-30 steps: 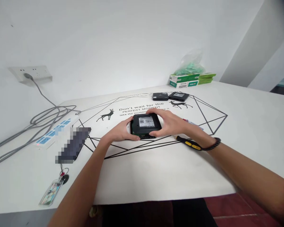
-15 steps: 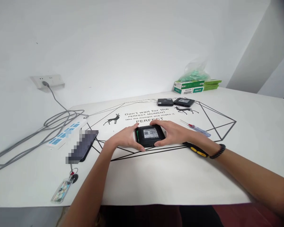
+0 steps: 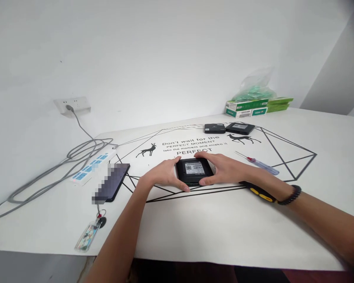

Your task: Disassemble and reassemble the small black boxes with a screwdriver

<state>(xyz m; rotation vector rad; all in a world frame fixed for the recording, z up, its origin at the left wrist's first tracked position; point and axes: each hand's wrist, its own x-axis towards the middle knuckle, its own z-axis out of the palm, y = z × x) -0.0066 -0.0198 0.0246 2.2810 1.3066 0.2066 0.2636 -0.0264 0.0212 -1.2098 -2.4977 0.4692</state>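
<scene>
A black square box (image 3: 206,176) with a white label on top lies on the white table, between my two hands. My left hand (image 3: 165,173) grips its left side, thumb at the near edge and fingertips at the far left corner. On the right side my right hand (image 3: 224,169) holds it in the same way, thumb on the near right corner and fingers along the far edge. A clear-handled screwdriver (image 3: 263,165) lies beyond my right forearm. Partly under that forearm is a black and yellow tool (image 3: 262,194).
Two more black boxes (image 3: 214,128) sit farther back on the table (image 3: 224,232). Green and white cartons (image 3: 246,109) stand behind them under a plastic bag. At left are a phone (image 3: 113,182) with a key tag, a power strip (image 3: 91,167) and coiled grey cable.
The green part seen before at the box's left side no longer shows; the black cover now sits over it. The whole view has shifted, so everything appears farther right.
</scene>
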